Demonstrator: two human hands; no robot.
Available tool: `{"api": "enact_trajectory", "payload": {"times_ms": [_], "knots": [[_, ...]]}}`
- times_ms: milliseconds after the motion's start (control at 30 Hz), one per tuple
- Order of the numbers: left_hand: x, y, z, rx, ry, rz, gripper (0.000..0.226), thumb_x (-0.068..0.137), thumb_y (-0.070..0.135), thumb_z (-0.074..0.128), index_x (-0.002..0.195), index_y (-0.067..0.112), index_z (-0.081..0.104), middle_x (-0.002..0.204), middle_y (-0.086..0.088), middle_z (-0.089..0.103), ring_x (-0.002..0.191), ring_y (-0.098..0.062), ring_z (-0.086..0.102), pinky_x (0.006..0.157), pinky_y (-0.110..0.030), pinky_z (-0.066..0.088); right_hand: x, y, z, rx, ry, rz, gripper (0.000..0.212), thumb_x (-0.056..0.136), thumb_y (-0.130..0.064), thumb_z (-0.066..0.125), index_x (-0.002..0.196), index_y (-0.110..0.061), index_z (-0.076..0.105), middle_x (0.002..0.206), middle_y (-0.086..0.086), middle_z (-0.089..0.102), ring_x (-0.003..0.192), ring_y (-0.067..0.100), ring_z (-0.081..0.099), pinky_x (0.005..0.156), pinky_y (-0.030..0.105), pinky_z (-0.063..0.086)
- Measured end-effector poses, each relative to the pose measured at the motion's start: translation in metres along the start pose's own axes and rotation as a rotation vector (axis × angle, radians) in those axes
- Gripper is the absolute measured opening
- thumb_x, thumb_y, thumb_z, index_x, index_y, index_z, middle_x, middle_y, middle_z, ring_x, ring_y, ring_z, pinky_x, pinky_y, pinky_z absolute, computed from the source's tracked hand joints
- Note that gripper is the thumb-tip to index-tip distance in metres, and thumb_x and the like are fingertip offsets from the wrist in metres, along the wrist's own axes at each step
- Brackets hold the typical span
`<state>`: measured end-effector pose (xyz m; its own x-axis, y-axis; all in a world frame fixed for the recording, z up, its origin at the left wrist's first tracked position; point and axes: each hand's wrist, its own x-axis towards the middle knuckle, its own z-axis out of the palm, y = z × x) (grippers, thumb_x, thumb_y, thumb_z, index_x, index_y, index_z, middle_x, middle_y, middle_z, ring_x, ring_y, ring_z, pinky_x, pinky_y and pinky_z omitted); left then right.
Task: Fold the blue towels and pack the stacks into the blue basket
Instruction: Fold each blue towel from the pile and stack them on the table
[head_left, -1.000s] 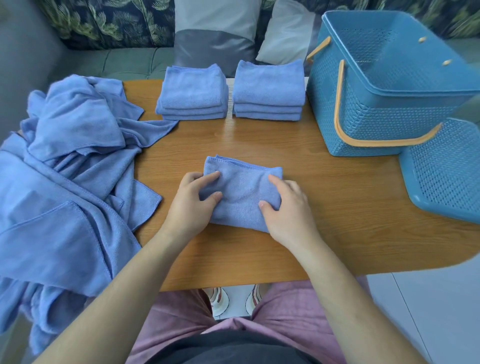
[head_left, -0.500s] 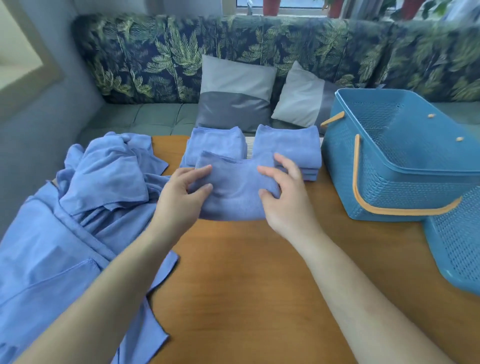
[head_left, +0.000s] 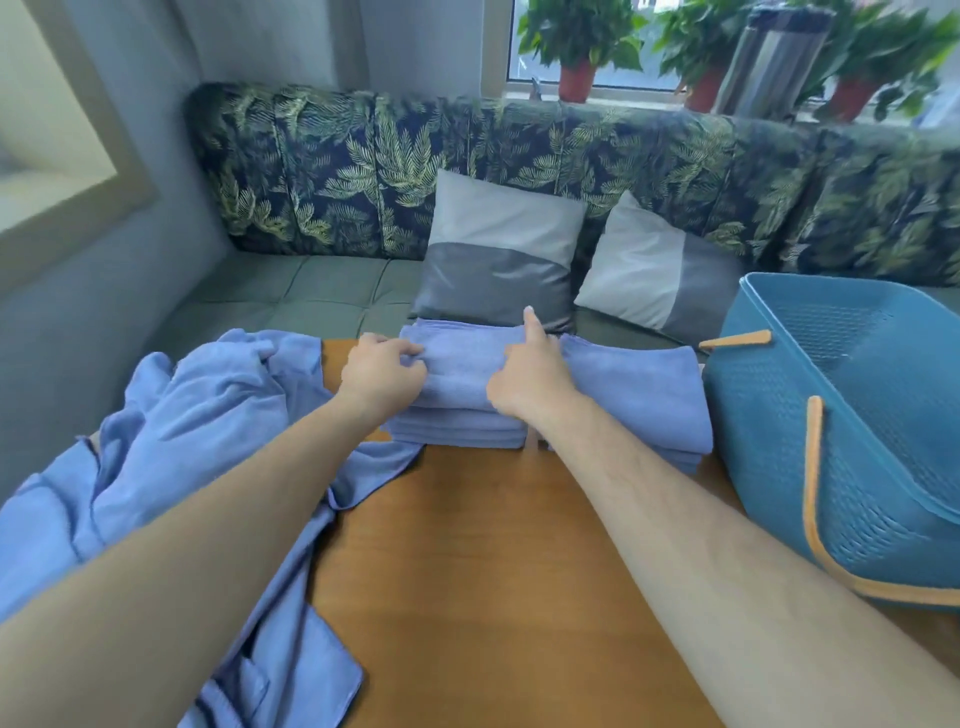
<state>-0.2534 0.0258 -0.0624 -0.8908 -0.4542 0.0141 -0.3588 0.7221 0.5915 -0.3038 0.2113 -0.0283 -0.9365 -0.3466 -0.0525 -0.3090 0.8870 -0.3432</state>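
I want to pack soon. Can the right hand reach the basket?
Probably yes: the basket stands open just beyond the right stack, nothing blocking, but the right hand holds a towel now.

Your left hand (head_left: 382, 371) and right hand (head_left: 524, 376) grip the folded towel (head_left: 462, 361) at its two ends, on top of the left stack (head_left: 457, 432). The right stack (head_left: 641, 397) lies just beside it, near the basket (head_left: 769, 441).
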Motion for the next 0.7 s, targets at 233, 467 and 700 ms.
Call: {"api": "enact_trajectory", "payload": {"times_ms": [233,467,700], "knots": [[0.012,0.013,0.043,0.3,-0.021,0.341,0.051,0.106,0.033,0.033,0.156,0.023,0.033,0.167,-0.006,0.019,0.154,-0.029,0.012,0.124,-0.046,0.012,0.025,-0.011,0.052,-0.257,-0.037,-0.116,0.057,0.109,-0.036,0.013,0.163,-0.025,0.003,0.171,0.0,-0.007,0.156,0.029,-0.012,0.126,0.046,-0.008],[0.015,0.002,0.05,0.318,-0.071,0.331,0.061,0.102,0.045,0.013,0.158,0.024,0.024,0.168,-0.004,0.015,0.155,-0.027,0.007,0.125,-0.049,0.011,0.028,-0.006,0.064,-0.266,-0.03,-0.099,0.057,0.107,-0.038,0.007,0.163,-0.026,0.001,0.171,0.0,-0.007,0.156,0.029,-0.014,0.126,0.046,-0.008],[-0.008,0.021,0.013,0.44,-0.22,0.272,0.054,0.107,0.036,0.018,0.16,0.026,0.014,0.169,-0.007,0.006,0.155,-0.031,0.001,0.124,-0.049,0.004,0.005,-0.027,0.027,-0.479,-0.058,-0.189,0.058,0.107,-0.034,0.02,0.163,-0.023,0.007,0.171,0.005,-0.002,0.156,0.035,-0.011,0.125,0.051,-0.009]]}}
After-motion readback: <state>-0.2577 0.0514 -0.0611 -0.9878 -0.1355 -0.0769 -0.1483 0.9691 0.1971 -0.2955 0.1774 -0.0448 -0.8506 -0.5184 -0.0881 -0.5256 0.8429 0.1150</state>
